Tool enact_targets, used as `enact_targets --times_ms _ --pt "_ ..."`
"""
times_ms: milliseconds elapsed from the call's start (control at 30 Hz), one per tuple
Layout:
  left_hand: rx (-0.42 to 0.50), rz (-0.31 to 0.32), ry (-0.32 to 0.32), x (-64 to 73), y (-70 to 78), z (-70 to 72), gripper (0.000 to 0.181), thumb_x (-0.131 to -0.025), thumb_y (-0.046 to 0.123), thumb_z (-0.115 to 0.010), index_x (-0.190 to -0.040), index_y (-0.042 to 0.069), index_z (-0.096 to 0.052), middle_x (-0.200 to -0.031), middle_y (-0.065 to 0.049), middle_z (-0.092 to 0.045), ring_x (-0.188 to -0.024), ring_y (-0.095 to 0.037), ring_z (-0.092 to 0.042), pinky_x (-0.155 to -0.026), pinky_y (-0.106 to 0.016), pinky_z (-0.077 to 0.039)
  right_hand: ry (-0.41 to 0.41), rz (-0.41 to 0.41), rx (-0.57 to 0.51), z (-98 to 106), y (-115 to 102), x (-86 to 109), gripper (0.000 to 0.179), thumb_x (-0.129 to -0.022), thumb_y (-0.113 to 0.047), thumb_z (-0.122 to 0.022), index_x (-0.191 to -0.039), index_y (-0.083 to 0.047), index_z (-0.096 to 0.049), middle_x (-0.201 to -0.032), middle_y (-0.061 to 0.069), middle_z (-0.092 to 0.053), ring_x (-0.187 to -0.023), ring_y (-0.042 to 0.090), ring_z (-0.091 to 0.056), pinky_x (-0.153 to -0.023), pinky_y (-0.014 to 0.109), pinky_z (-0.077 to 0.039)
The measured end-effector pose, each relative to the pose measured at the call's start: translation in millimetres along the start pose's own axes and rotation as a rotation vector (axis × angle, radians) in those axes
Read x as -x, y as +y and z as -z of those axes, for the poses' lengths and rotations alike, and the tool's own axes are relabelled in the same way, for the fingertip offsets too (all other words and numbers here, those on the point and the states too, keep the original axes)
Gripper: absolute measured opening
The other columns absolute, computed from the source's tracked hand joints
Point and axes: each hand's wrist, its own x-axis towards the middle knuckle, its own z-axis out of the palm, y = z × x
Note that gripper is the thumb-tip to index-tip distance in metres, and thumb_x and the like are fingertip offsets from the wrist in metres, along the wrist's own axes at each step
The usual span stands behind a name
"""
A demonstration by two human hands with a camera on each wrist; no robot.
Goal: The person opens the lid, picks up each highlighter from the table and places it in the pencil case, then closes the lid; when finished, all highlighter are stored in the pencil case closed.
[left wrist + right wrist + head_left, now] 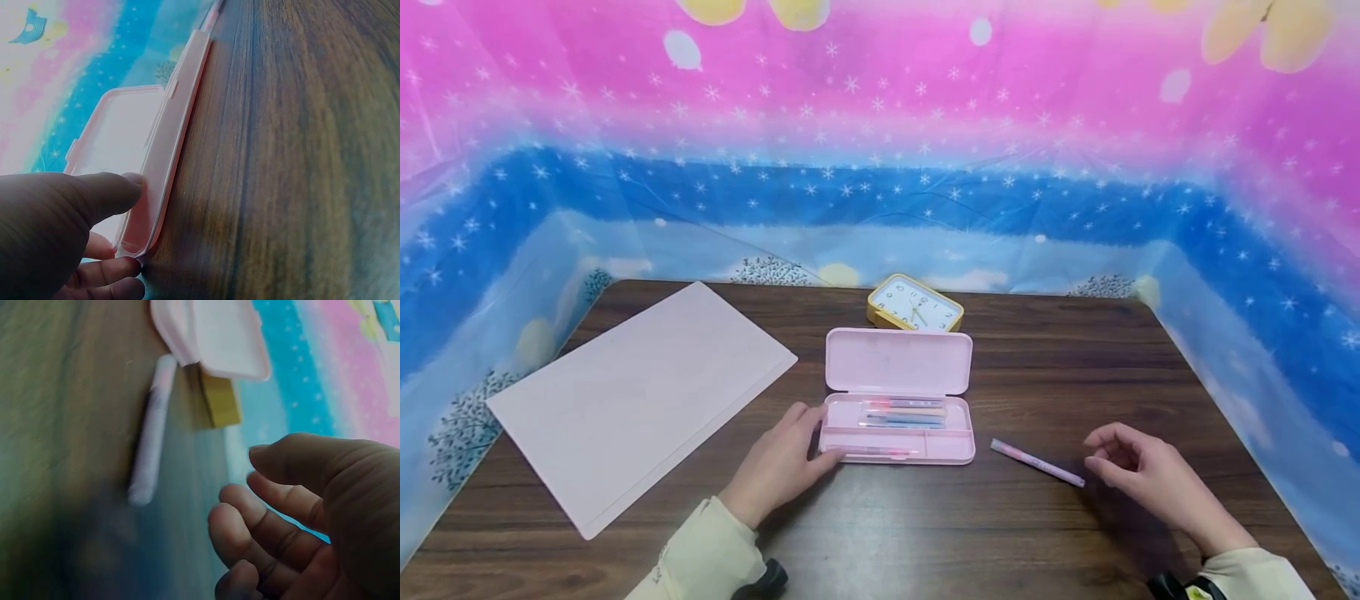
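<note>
An opened pink pencil case (951,447) lies on the table, its lid (898,362) folded back. My left hand (781,454) holds its left end, thumb at the front side and fingers around the corner, as the left wrist view also shows on the case (172,150). Several pens (906,414) lie in the rear compartment, and a pinkish pen (872,451) is in the front one. To the case's right a pink-and-purple marker pen (1037,463) rests on the table. My right hand (1150,479) hovers just right of that marker (152,434), fingers loosely curled, holding nothing.
A yellow-framed clock (917,304) lies directly behind the lid. On the left, a large pale pink flat board or folder (647,408) lies at an angle. A patterned cloth (880,192) hangs around the back and sides of the dark wooden table (895,533).
</note>
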Motion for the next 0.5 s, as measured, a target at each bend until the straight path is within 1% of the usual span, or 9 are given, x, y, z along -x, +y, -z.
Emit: enact_targets --times_ms 133,200,267,367,500 --pt "0.000 -0.003 0.002 0.4 -0.2 -0.2 0.061 -0.083 0.034 -0.078 -0.132 0.004 -0.059 -0.104 -0.006 -0.058 -0.078 -0.017 -0.054 -0.076 -0.038 -0.051 -0.084 -0.027 -0.045 -9 13 0.8 0.021 -0.091 -0.027 -0.070 -0.107 -0.013 -0.065 -0.083 0.000 -0.066 -0.064 0.010 -0.058 -0.057 0.026 -0.046" --pt "0.001 -0.004 0.005 0.4 -0.4 -0.1 0.061 -0.083 0.034 -0.078 -0.132 0.004 -0.059 -0.103 -0.006 -0.058 -0.078 -0.017 -0.053 -0.076 -0.038 -0.051 -0.118 -0.035 -0.047 -13 16 0.5 0.020 -0.091 -0.026 -0.071 -0.105 -0.013 -0.065 -0.081 0.000 -0.064 -0.062 0.010 -0.057 -0.057 0.026 -0.046" --pt "0.004 -0.008 0.009 0.4 -0.7 0.0 0.061 -0.083 0.035 -0.078 -0.132 0.004 -0.059 -0.102 -0.006 -0.058 -0.077 -0.017 -0.053 -0.076 -0.038 -0.051 -0.137 -0.033 -0.028 -16 17 -0.7 0.018 -0.090 -0.025 -0.071 -0.103 -0.014 -0.065 -0.079 -0.002 -0.063 -0.060 0.009 -0.055 -0.056 0.026 -0.045" --pt "0.006 -0.007 0.010 0.4 -0.6 0.0 0.060 -0.083 0.035 -0.078 -0.132 0.004 -0.059 -0.102 -0.006 -0.058 -0.077 -0.017 -0.052 -0.075 -0.037 -0.051 -0.134 -0.014 0.019 -20 17 -3.4 0.016 -0.089 -0.024 -0.072 -0.101 -0.016 -0.065 -0.076 -0.004 -0.061 -0.059 0.006 -0.051 -0.056 0.024 -0.042" --pt "0.009 0.000 0.006 0.1 0.0 -0.1 0.060 -0.083 0.035 -0.078 -0.132 0.004 -0.059 -0.102 -0.006 -0.058 -0.077 -0.017 -0.052 -0.076 -0.037 -0.051 -0.128 0.009 0.051 -23 15 -5.4 0.012 -0.089 -0.022 -0.072 -0.097 -0.017 -0.065 -0.075 -0.007 -0.060 -0.059 0.004 -0.049 -0.057 0.023 -0.040"
